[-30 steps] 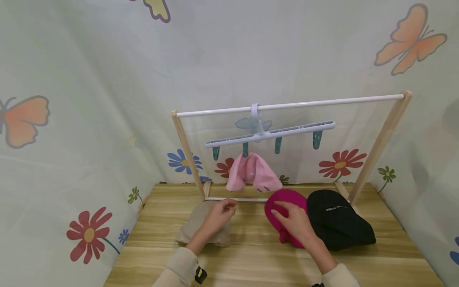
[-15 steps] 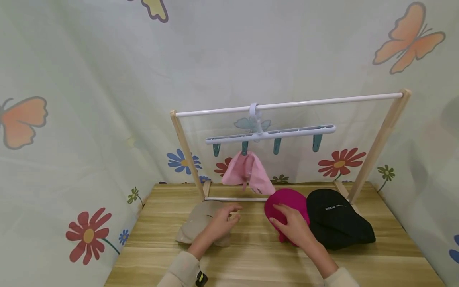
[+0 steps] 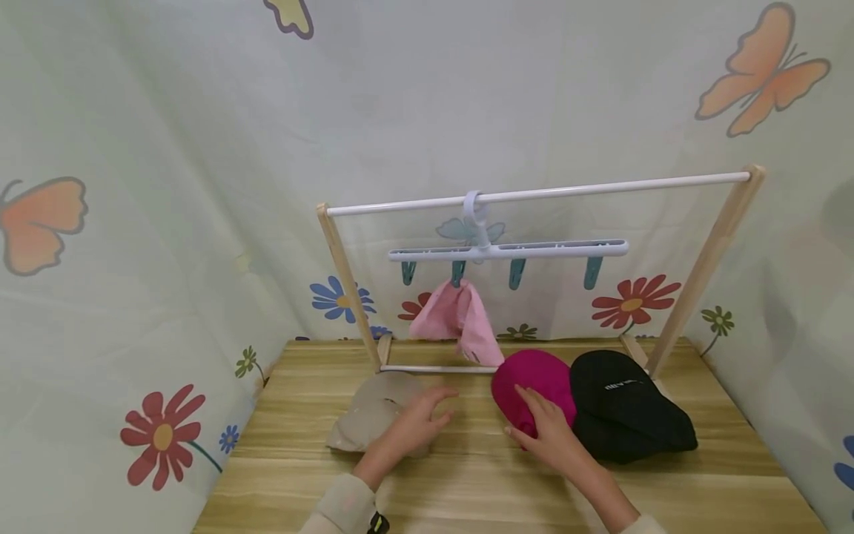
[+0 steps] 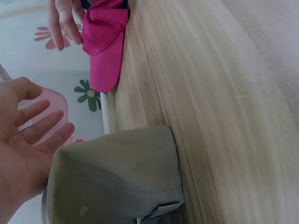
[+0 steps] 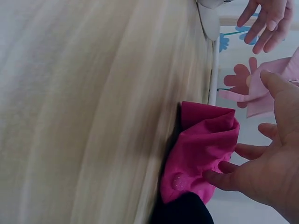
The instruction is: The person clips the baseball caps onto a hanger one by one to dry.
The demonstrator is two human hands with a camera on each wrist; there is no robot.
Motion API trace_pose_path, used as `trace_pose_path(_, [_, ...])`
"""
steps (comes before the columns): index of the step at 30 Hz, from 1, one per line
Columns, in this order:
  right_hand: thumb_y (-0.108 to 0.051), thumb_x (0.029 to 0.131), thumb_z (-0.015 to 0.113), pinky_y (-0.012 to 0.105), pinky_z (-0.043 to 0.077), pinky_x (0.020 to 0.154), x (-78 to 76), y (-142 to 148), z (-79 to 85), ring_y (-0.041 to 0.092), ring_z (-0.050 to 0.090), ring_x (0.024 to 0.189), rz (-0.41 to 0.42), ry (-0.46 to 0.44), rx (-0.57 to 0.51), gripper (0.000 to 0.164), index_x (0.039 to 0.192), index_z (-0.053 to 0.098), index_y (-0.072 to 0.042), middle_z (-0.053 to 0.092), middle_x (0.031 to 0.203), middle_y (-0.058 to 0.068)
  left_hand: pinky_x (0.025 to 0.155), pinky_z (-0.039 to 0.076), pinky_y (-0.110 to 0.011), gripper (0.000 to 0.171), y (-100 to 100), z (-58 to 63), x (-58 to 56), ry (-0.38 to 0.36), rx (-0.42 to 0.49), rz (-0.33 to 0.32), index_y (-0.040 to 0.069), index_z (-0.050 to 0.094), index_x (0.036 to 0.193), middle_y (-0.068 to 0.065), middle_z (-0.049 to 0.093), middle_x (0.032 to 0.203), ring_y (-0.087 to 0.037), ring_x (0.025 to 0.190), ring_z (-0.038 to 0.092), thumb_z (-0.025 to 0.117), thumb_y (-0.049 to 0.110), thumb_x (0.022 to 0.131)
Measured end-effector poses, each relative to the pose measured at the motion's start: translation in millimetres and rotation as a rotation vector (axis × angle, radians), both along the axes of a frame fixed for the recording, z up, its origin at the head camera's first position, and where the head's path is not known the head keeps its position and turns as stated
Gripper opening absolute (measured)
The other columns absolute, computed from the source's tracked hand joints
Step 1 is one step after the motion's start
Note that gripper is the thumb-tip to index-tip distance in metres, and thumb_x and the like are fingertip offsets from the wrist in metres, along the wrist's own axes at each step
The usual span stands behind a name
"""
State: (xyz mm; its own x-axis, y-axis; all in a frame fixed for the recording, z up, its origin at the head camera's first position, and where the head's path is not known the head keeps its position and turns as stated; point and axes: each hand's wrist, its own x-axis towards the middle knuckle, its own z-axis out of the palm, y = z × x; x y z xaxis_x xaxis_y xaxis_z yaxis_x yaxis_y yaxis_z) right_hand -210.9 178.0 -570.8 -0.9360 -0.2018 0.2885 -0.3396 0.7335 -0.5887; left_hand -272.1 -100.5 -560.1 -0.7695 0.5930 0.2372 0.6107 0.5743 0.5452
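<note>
My left hand (image 3: 416,421) hovers beside and partly over a beige cap (image 4: 117,179), its fingers loosely spread and holding nothing. My right hand (image 3: 552,434) is over a magenta cap (image 5: 201,149) with fingers apart; whether the fingertips touch the cloth I cannot tell. Right of that cap, and against it, lies a black cap (image 3: 627,408) with small white lettering. A pink fabric hat (image 3: 457,319) hangs from one teal clip (image 3: 457,273) of a pale hanger (image 3: 507,252).
The hanger hooks over the white bar (image 3: 600,190) of a rack with wooden legs (image 3: 707,271). Several teal clips line its underside. A wood-grain tabletop (image 3: 480,482) lies below. A curtain (image 3: 200,185) printed with butterflies and flowers encloses the back and sides.
The hanger has swung to nearly level, and the pink hat has turned and shifted left. My right hand has lowered slightly over the magenta cap; the left has drifted a little to the right.
</note>
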Motion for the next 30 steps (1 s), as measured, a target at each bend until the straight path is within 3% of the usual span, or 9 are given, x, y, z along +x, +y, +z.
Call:
trace_pose_path(5, [-0.029, 0.089, 0.079, 0.072, 0.03, 0.11, 2.4, 2.1, -4.2, 0.054, 0.039, 0.137, -0.003, -0.008, -0.008, 0.079, 0.151, 0.041, 0.002, 0.042, 0.15, 0.032, 0.112, 0.043, -0.043, 0.036, 4.4, -0.1, 3.8, 0.009, -0.014, -0.002, 0.002, 0.062, 0.134, -0.012, 0.062, 0.137, -0.032, 0.131, 0.056, 0.062, 0.012, 0.1])
trace_pose_path(10, [-0.032, 0.091, 0.077, 0.074, 0.032, 0.106, 6.6, 5.8, -8.5, 0.058, 0.034, 0.139, -0.011, -0.076, -0.006, 0.084, 0.155, 0.034, 0.0, 0.035, 0.154, 0.036, 0.112, 0.044, -0.038, 0.038, 8.0, -1.4, 8.5, 0.022, -0.044, 0.01, 0.004, 0.062, 0.135, -0.01, 0.063, 0.137, -0.026, 0.13, 0.057, 0.063, 0.013, 0.098])
trace_pose_path(14, [-0.034, 0.09, 0.078, 0.075, 0.035, 0.103, 10.0, 8.2, -12.2, 0.06, 0.032, 0.138, -0.023, -0.097, 0.008, 0.086, 0.156, 0.033, -0.001, 0.033, 0.154, 0.036, 0.112, 0.044, -0.037, 0.038, 11.6, -3.7, 11.3, 0.043, -0.058, -0.018, 0.002, 0.062, 0.134, -0.011, 0.064, 0.135, -0.026, 0.128, 0.058, 0.064, 0.012, 0.097])
trace_pose_path(23, [-0.029, 0.087, 0.082, 0.075, 0.037, 0.101, 18.2, 11.1, -17.5, 0.06, 0.035, 0.135, -0.04, -0.036, 0.026, 0.086, 0.154, 0.037, -0.001, 0.037, 0.152, 0.035, 0.115, 0.04, -0.038, 0.046, 21.9, -13.4, 17.4, 0.083, -0.144, -0.05, 0.009, 0.057, 0.142, -0.011, 0.058, 0.143, -0.026, 0.133, 0.053, 0.065, 0.016, 0.097])
trace_pose_path(30, [-0.035, 0.086, 0.082, 0.074, 0.035, 0.103, 22.9, 14.9, -21.3, 0.058, 0.037, 0.135, -0.061, -0.032, 0.056, 0.086, 0.154, 0.039, -0.004, 0.04, 0.152, 0.032, 0.113, 0.042, -0.041, 0.049, 31.7, -8.5, 23.0, 0.15, -0.175, -0.051, 0.008, 0.057, 0.143, -0.01, 0.058, 0.143, -0.027, 0.133, 0.053, 0.066, 0.019, 0.096])
